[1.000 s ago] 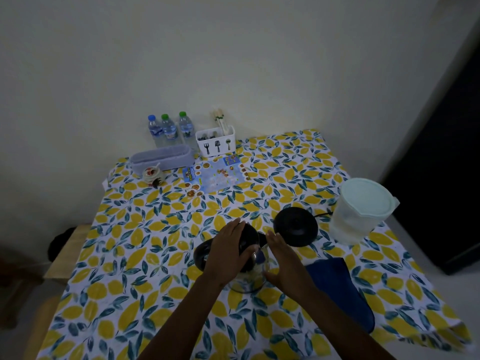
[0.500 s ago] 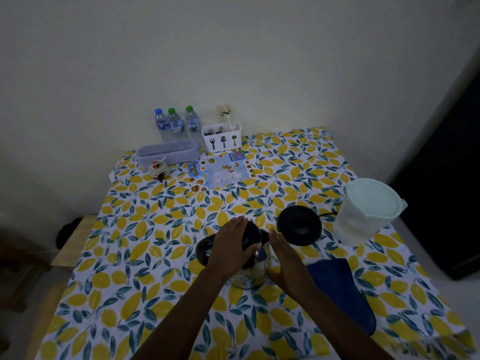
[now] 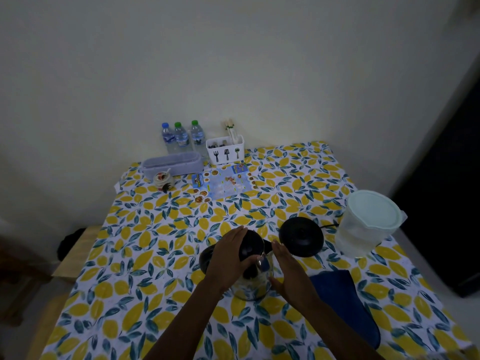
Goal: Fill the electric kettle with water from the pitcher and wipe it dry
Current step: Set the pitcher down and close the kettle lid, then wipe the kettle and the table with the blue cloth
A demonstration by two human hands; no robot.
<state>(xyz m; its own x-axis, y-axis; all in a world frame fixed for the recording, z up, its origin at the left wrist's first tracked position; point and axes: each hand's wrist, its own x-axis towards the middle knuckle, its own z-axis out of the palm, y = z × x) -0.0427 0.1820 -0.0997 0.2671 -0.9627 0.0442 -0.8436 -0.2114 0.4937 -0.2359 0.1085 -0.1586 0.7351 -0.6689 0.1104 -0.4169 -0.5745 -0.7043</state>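
I have both hands on the glass kettle [image 3: 250, 284] at lower centre of the counter [image 3: 161, 255] — left hand [image 3: 228, 258] clasped over its dark lid, right hand [image 3: 288, 274] flat against its side — with open cloth leftward, the pitcher [image 3: 363, 227] near the right edge.

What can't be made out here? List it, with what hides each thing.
Head view only:
- Kettle: lid state and water level, hidden by the left hand on top and the dim light.
- Right hand: whether it touches the kettle wall, unclear.
- Pitcher: water level, blurred by its frosted wall.
- Cloth: the arm covers its near-left edge.
- Bottles: labels too small.
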